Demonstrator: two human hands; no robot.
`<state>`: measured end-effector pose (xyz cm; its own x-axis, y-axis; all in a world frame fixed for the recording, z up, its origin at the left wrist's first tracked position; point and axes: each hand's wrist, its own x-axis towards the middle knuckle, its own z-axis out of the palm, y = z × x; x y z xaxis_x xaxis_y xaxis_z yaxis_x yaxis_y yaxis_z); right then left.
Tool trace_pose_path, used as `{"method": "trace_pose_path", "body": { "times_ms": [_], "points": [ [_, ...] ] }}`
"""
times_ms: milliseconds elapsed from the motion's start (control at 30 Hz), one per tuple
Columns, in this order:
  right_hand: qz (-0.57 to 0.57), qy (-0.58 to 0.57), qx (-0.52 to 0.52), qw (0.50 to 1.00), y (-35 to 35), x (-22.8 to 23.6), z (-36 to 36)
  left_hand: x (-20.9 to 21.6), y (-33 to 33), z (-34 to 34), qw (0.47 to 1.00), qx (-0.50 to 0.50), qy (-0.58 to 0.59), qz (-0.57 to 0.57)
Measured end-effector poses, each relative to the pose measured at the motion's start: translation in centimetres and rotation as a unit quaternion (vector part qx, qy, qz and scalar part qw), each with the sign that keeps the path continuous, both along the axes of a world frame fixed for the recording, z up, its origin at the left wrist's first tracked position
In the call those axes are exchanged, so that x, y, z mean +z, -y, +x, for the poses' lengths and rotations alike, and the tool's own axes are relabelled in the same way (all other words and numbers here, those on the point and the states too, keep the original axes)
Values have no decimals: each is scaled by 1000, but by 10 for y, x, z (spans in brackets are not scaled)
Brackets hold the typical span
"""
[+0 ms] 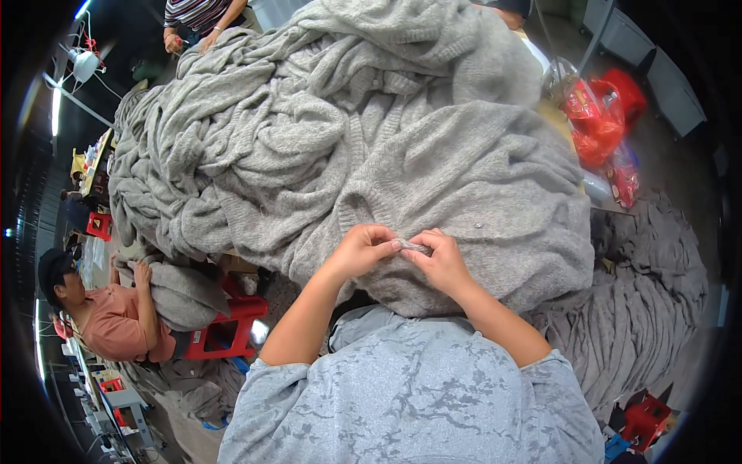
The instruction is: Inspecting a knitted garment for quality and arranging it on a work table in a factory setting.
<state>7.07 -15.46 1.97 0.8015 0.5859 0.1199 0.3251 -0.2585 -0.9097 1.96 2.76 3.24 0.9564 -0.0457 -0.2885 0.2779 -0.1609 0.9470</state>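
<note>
A grey knit sweater (502,182) lies spread in front of me, its ribbed edge running up the middle. My left hand (363,251) is closed, thumb and fingers pinching a small fold of the knit. Close beside it, my right hand (439,263) pinches the same fold from the other side. The bit of fabric between the fingertips shows as a thin grey roll. A small shiny spot (478,226), perhaps a button or snap, sits on the sweater right of my right hand.
A large heap of grey knitwear (255,139) covers the table. More knitwear (634,309) is piled at right. Red plastic bags (599,116) stand at the far right. At left, a person (116,317) holds grey knitwear near a red stool (236,329). Another person (205,15) stands at the far side.
</note>
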Motion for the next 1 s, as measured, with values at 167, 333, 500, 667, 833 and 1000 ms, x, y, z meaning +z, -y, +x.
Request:
{"method": "trace_pose_path", "body": {
  "times_ms": [167,333,500,667,833,1000],
  "points": [
    [-10,-21,-17,1000,0,-4,-3,-15,-2,2,997,-19,-24,-64],
    [-14,36,-11,999,5,-9,-4,1,10,0,993,-65,-8,97],
    [-36,66,-7,997,10,-3,-5,5,20,-11,978,-17,93,188],
    [-58,106,14,993,13,-3,-9,-5,24,-13,931,-41,238,272],
    [-52,17,20,998,18,-8,-9,-12,37,-16,995,3,60,85],
    [-114,127,86,982,34,-4,-3,-11,33,-15,974,-106,114,164]
  ]
}}
